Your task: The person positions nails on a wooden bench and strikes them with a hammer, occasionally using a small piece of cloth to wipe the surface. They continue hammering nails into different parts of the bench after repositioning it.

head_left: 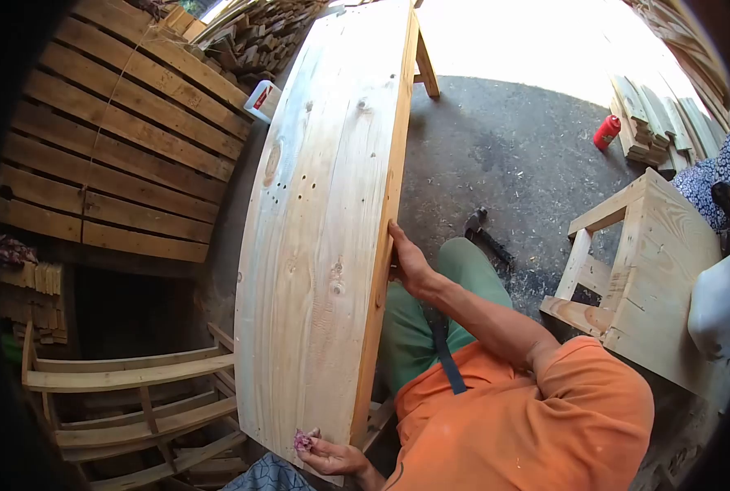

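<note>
A long wooden tabletop of pale, knotty planks runs away from me, with dark holes near its middle. My left hand is at its near end, fingers closed on a small crumpled pink-and-white cloth just over the surface. Against the tabletop's right side edge, my right hand grips the wood; some of its fingers are hidden beneath the edge. A leg shows under the far end.
A hammer lies on the dark floor by my knee. To the right are a small wooden stool, a red bottle and a person in patterned clothing. Leftward stand a white jug, a slatted wooden panel and wooden frames.
</note>
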`<state>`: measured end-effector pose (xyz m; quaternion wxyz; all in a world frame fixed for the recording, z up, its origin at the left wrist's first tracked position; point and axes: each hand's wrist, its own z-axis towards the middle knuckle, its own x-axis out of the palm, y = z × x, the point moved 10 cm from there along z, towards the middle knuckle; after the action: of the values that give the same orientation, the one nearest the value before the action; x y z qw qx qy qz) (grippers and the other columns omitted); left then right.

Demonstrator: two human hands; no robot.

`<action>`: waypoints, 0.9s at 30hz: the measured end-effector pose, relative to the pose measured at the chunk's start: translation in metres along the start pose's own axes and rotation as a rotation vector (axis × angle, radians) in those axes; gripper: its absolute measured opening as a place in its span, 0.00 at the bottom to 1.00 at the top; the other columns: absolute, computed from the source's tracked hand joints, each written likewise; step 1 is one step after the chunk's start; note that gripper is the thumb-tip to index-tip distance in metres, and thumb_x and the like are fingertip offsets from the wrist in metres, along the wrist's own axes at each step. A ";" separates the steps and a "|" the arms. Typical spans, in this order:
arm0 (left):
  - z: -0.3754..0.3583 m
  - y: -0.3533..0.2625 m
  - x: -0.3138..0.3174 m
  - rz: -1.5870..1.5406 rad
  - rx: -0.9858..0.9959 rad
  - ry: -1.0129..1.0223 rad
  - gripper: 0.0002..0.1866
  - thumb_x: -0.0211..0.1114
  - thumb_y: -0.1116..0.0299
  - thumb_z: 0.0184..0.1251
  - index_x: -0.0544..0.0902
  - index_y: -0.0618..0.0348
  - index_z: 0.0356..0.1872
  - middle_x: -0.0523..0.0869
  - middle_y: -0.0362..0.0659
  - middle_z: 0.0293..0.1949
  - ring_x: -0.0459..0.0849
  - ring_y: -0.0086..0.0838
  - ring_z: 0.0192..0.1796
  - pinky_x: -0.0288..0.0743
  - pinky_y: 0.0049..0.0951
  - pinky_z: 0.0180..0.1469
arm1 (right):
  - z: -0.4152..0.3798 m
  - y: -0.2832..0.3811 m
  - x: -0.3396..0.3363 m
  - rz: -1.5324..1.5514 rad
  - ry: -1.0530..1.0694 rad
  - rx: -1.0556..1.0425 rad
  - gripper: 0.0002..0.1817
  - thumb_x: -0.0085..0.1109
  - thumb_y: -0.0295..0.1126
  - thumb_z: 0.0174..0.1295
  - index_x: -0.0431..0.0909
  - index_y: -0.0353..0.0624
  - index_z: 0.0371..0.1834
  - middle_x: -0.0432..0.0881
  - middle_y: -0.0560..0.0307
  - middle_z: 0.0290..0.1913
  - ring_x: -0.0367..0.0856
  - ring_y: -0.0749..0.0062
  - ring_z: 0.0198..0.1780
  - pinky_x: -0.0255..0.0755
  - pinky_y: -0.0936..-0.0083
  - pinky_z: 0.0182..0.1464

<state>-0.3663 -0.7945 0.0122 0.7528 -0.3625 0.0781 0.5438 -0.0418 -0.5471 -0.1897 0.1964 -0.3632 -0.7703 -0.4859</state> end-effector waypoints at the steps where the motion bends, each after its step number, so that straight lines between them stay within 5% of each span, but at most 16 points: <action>1: 0.000 0.001 0.004 0.027 -0.026 -0.003 0.16 0.52 0.70 0.80 0.74 0.75 0.57 0.82 0.52 0.39 0.84 0.34 0.37 0.80 0.27 0.36 | 0.002 -0.002 -0.003 0.012 -0.046 0.024 0.33 0.43 0.67 0.71 0.80 0.47 0.43 0.74 0.65 0.29 0.68 0.74 0.28 0.64 0.73 0.31; 2: 0.000 0.002 0.008 0.054 -0.051 -0.006 0.16 0.52 0.70 0.80 0.74 0.75 0.57 0.82 0.51 0.38 0.83 0.32 0.36 0.80 0.26 0.33 | 0.017 -0.012 -0.018 0.041 -0.034 0.051 0.31 0.48 0.64 0.70 0.81 0.43 0.42 0.78 0.58 0.29 0.74 0.67 0.31 0.68 0.66 0.34; 4: 0.001 0.016 0.011 -0.012 -0.165 0.036 0.15 0.53 0.70 0.80 0.75 0.73 0.57 0.82 0.49 0.38 0.83 0.30 0.35 0.79 0.25 0.33 | 0.041 0.046 -0.098 -0.853 -0.404 -0.521 0.26 0.57 0.57 0.68 0.81 0.41 0.41 0.81 0.47 0.31 0.80 0.57 0.35 0.72 0.60 0.40; 5: -0.002 0.025 0.013 -0.048 -0.294 0.078 0.15 0.53 0.70 0.79 0.75 0.72 0.57 0.82 0.48 0.38 0.82 0.28 0.35 0.79 0.25 0.32 | 0.038 0.058 -0.139 -0.949 -0.580 -0.519 0.21 0.63 0.50 0.65 0.81 0.39 0.41 0.81 0.39 0.37 0.82 0.49 0.44 0.73 0.57 0.47; 6: 0.013 -0.020 0.018 -0.079 -0.091 0.078 0.14 0.56 0.71 0.78 0.75 0.60 0.59 0.83 0.41 0.41 0.73 0.22 0.27 0.69 0.20 0.27 | 0.024 0.070 -0.174 -1.069 -0.762 -0.544 0.19 0.62 0.46 0.66 0.81 0.39 0.41 0.81 0.39 0.44 0.81 0.46 0.48 0.73 0.54 0.49; 9: 0.007 0.018 0.033 -0.060 -0.315 0.216 0.14 0.54 0.71 0.79 0.75 0.70 0.57 0.81 0.46 0.37 0.81 0.27 0.35 0.78 0.24 0.32 | 0.022 0.045 -0.286 -1.340 -0.837 -0.221 0.25 0.69 0.44 0.59 0.77 0.36 0.50 0.75 0.37 0.56 0.75 0.42 0.59 0.72 0.52 0.58; 12: 0.015 0.000 0.069 -0.182 -0.235 0.310 0.13 0.55 0.72 0.78 0.76 0.69 0.56 0.82 0.44 0.37 0.80 0.27 0.36 0.77 0.24 0.35 | 0.002 0.008 -0.328 -1.496 -0.759 -0.049 0.29 0.72 0.44 0.56 0.74 0.37 0.54 0.73 0.39 0.58 0.72 0.42 0.62 0.71 0.52 0.61; 17: 0.045 -0.077 0.119 -0.129 0.061 0.471 0.10 0.57 0.74 0.76 0.77 0.71 0.50 0.82 0.45 0.36 0.80 0.29 0.37 0.77 0.28 0.41 | 0.003 -0.001 -0.347 -1.600 -0.749 -0.171 0.32 0.75 0.46 0.52 0.73 0.36 0.52 0.72 0.38 0.57 0.71 0.41 0.61 0.69 0.48 0.60; 22: 0.045 -0.060 0.144 -0.380 -0.165 0.532 0.10 0.56 0.72 0.76 0.77 0.69 0.49 0.81 0.42 0.37 0.77 0.25 0.37 0.73 0.24 0.41 | 0.010 0.006 -0.354 -1.644 -0.735 -0.221 0.31 0.74 0.48 0.53 0.73 0.36 0.49 0.74 0.40 0.53 0.72 0.43 0.58 0.69 0.50 0.58; 24: 0.035 -0.038 0.147 -0.488 -0.539 0.496 0.11 0.58 0.71 0.77 0.75 0.61 0.56 0.80 0.38 0.37 0.72 0.21 0.29 0.66 0.18 0.28 | 0.008 0.009 -0.346 -1.697 -0.768 -0.272 0.27 0.71 0.48 0.57 0.74 0.37 0.47 0.76 0.44 0.49 0.75 0.47 0.56 0.72 0.57 0.57; 27: 0.038 -0.042 0.146 -0.447 -0.504 0.478 0.10 0.60 0.71 0.76 0.76 0.60 0.54 0.79 0.36 0.36 0.74 0.21 0.32 0.69 0.17 0.31 | 0.007 0.006 -0.339 -1.727 -0.732 -0.316 0.24 0.69 0.47 0.59 0.74 0.39 0.46 0.76 0.44 0.47 0.76 0.48 0.53 0.73 0.56 0.55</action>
<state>-0.2822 -0.6653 -0.0154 0.7010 -0.6594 0.0344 0.2696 0.1865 -0.6638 -0.4115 -0.5354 0.1796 -0.7117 -0.4179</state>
